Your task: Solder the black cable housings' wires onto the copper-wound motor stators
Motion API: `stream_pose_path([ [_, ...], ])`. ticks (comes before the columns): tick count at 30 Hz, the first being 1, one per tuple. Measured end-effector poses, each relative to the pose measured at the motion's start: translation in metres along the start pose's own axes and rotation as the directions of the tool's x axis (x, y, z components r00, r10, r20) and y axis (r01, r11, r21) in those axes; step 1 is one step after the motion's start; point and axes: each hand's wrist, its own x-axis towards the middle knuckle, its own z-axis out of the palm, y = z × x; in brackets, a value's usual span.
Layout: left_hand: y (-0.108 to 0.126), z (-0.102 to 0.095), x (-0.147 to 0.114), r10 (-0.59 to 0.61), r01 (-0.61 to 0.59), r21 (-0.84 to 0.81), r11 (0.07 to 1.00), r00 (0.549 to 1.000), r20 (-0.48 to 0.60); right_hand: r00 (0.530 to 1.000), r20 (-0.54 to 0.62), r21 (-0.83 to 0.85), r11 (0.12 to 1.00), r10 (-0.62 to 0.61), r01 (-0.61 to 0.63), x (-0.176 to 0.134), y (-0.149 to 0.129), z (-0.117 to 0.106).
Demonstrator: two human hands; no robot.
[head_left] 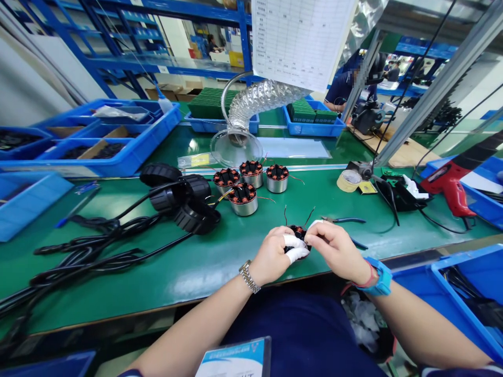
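Note:
A motor stator (300, 233) with a black core and copper windings is at the front edge of the green bench. Two thin wires rise from its far side. My left hand (277, 252), with white wraps on its fingers, grips the stator from the left. Above its right side, my right hand (334, 246) is closed in a pinch; what lies between the fingertips is hidden. Pliers (346, 220) with blue handles lie just beyond my right hand, partly covered by it. Several more stators, such as this silver-sided one (243, 200), stand further back to the left.
Black round housings (196, 213) with thick cables (113, 256) cover the left bench. A clear funnel (236, 147) on a foil duct (267, 99) hangs behind the stators. Tape (349, 179) and a red heat gun (450, 183) are right. Blue bins (157, 137) flank the bench. A co-worker (349, 86) sits behind.

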Motion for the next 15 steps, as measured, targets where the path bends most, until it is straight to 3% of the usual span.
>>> stream_pose_path([
  [2, 0.002, 0.002, -0.001, 0.001, 0.000, 0.026, 1.000, 1.000, -0.028, 0.999, -0.004, 0.011, 0.999, 0.050, -0.050, 0.002, -0.004, 0.000],
  [5, 0.007, 0.004, -0.002, -0.041, 0.039, -0.028, 0.999, 0.998, -0.056, 1.000, 0.024, -0.045, 0.999, -0.006, 0.008, 0.003, -0.004, -0.009],
  [8, 0.011, 0.005, 0.000, -0.087, 0.075, -0.126, 0.989, 0.993, -0.086, 0.997, -0.054, -0.253, 0.966, -0.064, 0.048, -0.002, 0.023, -0.025],
  [11, 0.012, 0.006, 0.002, -0.127, 0.109, -0.213, 0.971, 0.989, -0.071, 0.993, -0.116, -0.621, 0.781, -0.009, -0.066, -0.018, 0.077, -0.039],
  [15, 0.013, 0.006, 0.004, -0.165, 0.151, -0.264, 0.953, 0.986, -0.031, 0.966, -0.122, -0.847, 0.484, 0.229, -0.221, -0.048, 0.144, -0.044],
])
